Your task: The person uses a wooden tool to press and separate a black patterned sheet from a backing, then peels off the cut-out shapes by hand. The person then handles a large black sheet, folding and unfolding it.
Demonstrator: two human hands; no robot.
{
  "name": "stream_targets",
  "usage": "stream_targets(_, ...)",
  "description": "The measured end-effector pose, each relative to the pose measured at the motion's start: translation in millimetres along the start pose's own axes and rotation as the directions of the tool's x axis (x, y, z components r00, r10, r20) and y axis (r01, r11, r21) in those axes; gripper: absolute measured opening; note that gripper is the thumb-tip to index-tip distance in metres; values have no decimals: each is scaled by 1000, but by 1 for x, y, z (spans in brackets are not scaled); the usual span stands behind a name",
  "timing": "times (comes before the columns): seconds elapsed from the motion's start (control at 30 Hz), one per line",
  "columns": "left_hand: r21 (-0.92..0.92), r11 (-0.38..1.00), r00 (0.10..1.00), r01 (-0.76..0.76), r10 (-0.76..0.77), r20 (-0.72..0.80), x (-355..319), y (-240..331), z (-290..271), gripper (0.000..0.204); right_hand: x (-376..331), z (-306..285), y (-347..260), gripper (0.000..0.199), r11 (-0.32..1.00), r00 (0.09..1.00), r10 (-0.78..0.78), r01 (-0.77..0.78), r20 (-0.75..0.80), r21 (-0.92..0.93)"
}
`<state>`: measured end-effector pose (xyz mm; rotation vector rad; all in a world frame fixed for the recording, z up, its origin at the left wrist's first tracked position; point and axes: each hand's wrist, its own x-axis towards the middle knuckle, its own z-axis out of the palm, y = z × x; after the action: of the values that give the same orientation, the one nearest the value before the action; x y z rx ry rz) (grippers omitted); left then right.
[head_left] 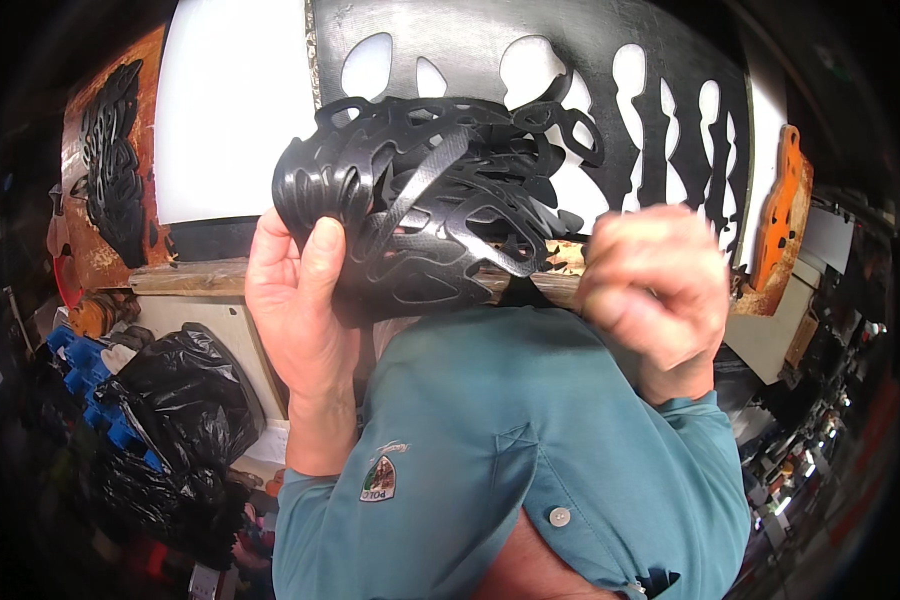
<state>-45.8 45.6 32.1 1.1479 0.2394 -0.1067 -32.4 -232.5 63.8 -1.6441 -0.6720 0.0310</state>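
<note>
A springy bundle of black cut-out sheet scrap (pixel 410 200), full of curved holes and looping strips, bulges over the front edge of the bench. My left hand (pixel 305 280) grips its left end, thumb on the near side and the fingers partly hidden behind. Beside the bundle's right end, my right hand (pixel 655 285) is blurred by motion, its fingers curled in; what they hold, if anything, cannot be made out. Behind the bundle lies a flat black sheet (pixel 590 110) with rounded, shoe-part-like openings, through which a white surface shows.
A white board (pixel 232 110) lies at the back left. Further left, more black cut-out scraps (pixel 113 165) rest on a rusty orange plate (pixel 152 150). An orange tool-like piece (pixel 778 215) stands at the right edge. Below left are a black plastic bag (pixel 190 410) and a blue crate (pixel 95 380).
</note>
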Motion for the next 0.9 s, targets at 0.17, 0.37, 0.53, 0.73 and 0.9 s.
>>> stream_targets(0.17, -32, 999, 1000, -5, 6, 15, -1, 0, 4, 28, -10, 12, 4, 46, 957, 922, 234, -162, 308, -241)
stream_targets(0.37, -4, 1000, 1000, -2, 2, -21, -3, 2, -7, 27, -2, 35, 14, 42, 916, 891, 378, -321, 251, -240)
stream_targets(0.53, 98, 994, 999, 40, -41, 7, 10, 30, -13, 27, -10, 32, 32, 33, 888, 913, 402, -368, 77, -276)
stream_targets(0.73, 328, 938, 975, -111, 39, 220, 67, 108, -6, 32, -10, 39, 75, 12, 861, 871, 438, -478, -223, -176)
stream_targets(0.9, 495, 840, 945, -224, 64, 321, 114, 184, -4, 32, -20, 31, 101, 16, 790, 754, 607, -534, -254, 302)
